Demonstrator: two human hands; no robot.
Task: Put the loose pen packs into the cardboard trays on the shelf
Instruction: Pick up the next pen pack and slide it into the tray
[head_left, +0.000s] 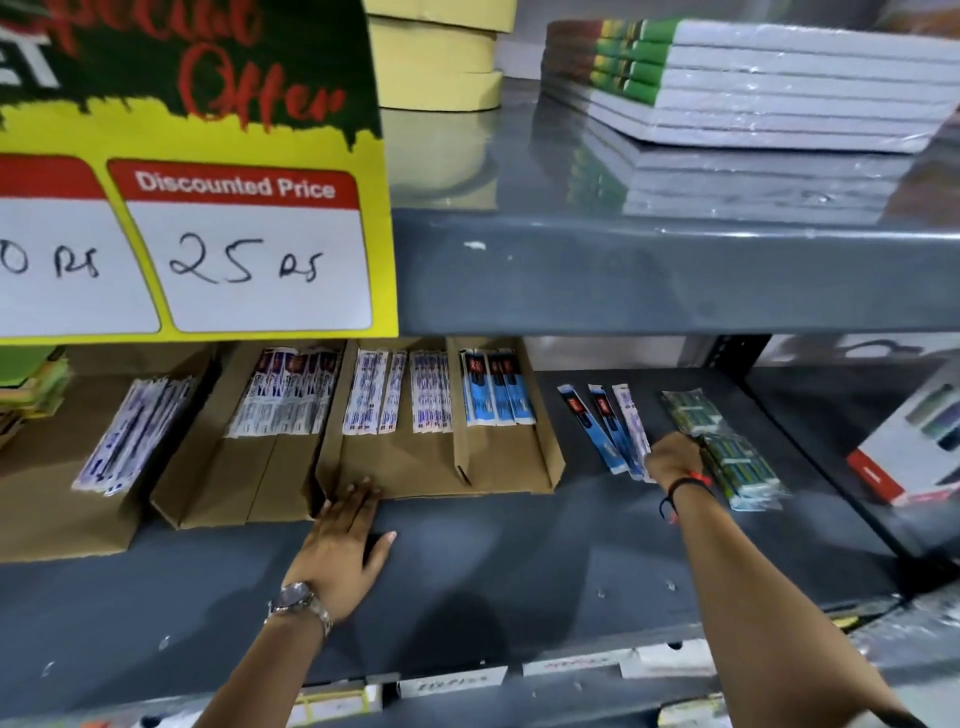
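Centre frame: the left hand (345, 540) lies flat, fingers spread, against a corrugated cardboard tray (441, 462), while at right the right hand (672, 460), grip hidden, reaches three slim glossy loose pen packs (608, 428) on the grey metal shelf (519, 561).

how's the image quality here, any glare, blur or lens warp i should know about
Head view: wide-angle warp bows the upper shelf edge and stretches the forearms at the frame bottom; the glossy shelf top mirrors the notebook stack; the sale sign is soft up close; print on the loose pen packs is too blurred to read; the right hand casts a soft shadow.
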